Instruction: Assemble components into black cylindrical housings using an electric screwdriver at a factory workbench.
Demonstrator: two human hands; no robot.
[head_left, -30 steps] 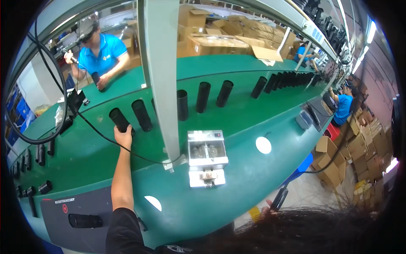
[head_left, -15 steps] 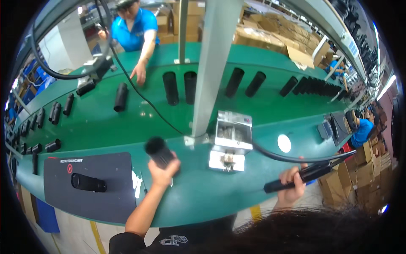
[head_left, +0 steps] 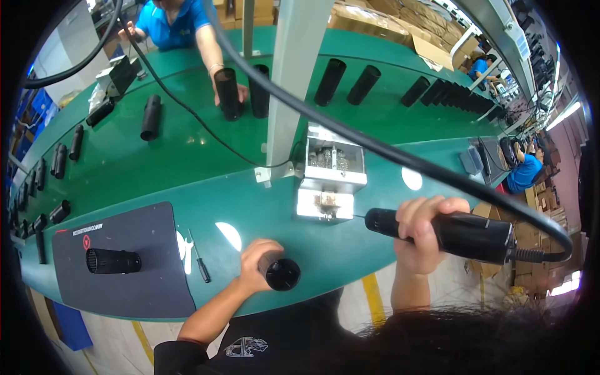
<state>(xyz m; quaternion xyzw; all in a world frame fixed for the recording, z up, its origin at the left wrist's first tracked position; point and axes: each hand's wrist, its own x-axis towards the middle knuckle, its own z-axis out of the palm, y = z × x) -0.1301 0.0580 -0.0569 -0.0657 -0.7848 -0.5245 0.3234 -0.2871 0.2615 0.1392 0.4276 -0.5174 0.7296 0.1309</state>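
My left hand [head_left: 252,267] is wrapped round a black cylindrical housing [head_left: 281,272], its hollow end tilted toward me above the front edge of the bench. In my right hand [head_left: 420,236] is a black electric screwdriver [head_left: 476,238], held level. Its thin bit points left, close beside the front of a metal screw feeder [head_left: 335,176]; whether the tip touches the feeder I cannot tell. Loose screws show inside the feeder's tray. A second black housing [head_left: 114,261] lies on a dark mat [head_left: 156,287] to the left.
The screwdriver's thick cable [head_left: 381,147] arcs across the view. A metal post [head_left: 294,81] rises behind the feeder. Several black housings stand or lie along the green belt [head_left: 206,165]. Across it, a co-worker's hand [head_left: 240,94] grips one. A small screwdriver [head_left: 201,265] lies beside the mat.
The electric screwdriver has swung round so its bit points at the feeder. My left hand has moved right and nearer, turning the housing's hollow end toward me. The co-worker has grasped a housing.
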